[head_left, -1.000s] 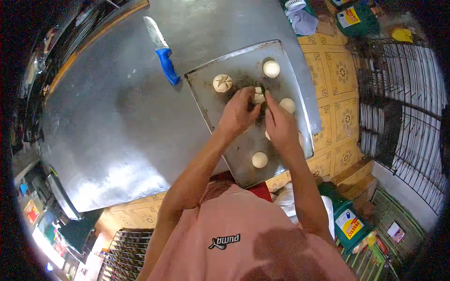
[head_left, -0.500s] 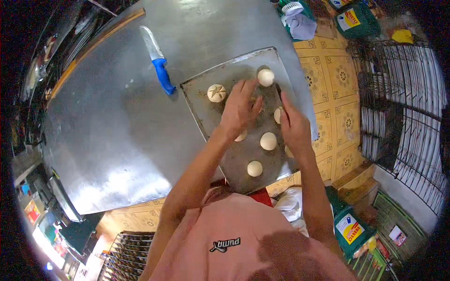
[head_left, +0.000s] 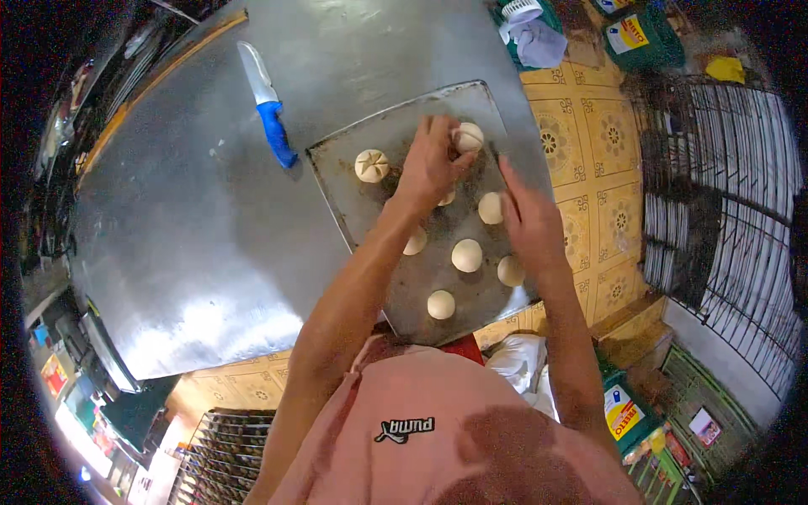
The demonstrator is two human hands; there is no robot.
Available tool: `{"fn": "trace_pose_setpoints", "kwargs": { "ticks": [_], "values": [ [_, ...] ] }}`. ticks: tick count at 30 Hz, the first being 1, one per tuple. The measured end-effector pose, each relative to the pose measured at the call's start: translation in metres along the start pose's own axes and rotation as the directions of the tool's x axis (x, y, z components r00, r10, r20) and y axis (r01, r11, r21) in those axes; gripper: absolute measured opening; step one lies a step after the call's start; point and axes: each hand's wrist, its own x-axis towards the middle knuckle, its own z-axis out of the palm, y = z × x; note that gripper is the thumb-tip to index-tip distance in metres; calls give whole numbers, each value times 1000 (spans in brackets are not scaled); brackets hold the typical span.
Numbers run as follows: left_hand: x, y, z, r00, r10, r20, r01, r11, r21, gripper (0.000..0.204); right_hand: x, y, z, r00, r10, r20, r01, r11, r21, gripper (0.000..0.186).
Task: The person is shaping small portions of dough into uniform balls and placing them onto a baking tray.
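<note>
A dark metal baking tray (head_left: 337, 195) carries several round pale dough balls. One dough ball (head_left: 371, 166) at the tray's far left has star-like cuts in its top. My left hand (head_left: 427, 164) is at the far dough ball (head_left: 468, 137), thumb and forefinger closed against its left side. My right hand (head_left: 534, 220), over the tray's right side, pinches a thin dark blade-like strip (head_left: 495, 150), whose kind is not clear. A dough ball (head_left: 491, 208) lies just left of that hand, and another (head_left: 445, 199) is partly hidden under my left hand.
The tray rests on a wide metal table (head_left: 202, 202). Left of the tray lies a knife (head_left: 273, 126) with a blue handle. A green container with a cloth (head_left: 539, 44) stands past the table's far right edge. Wire racks (head_left: 732, 194) stand farther right, beyond the tiled floor (head_left: 581, 143).
My left hand has closed in on the far dough ball, its fingers now against it. My right hand keeps the dark strip near the tray's right edge. The whole view has shifted slightly.
</note>
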Motion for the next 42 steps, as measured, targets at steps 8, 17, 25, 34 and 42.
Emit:
{"fn": "trace_pose_setpoints", "kwargs": {
  "ticks": [8,17,25,34,42],
  "values": [
    [11,-13,6,993,71,94,-80,992,97,44,47,6,26,1000,-17,-8,17,1000,5,51],
    [3,9,1,985,-122,125,119,993,24,40,13,-7,-2,991,114,70,-117,993,33,51],
    [16,16,-4,925,-289,247,276,957,86,43,52,-5,22,996,66,58,-65,998,-23,49],
    [-78,10,-62,997,-40,66,33,993,112,46,-63,-15,14,999,-14,29,10,994,113,54],
    [-172,-7,-78,996,76,43,-81,988,130,45,-107,-75,60,979,-67,195,18,970,242,57]
  ]
}}
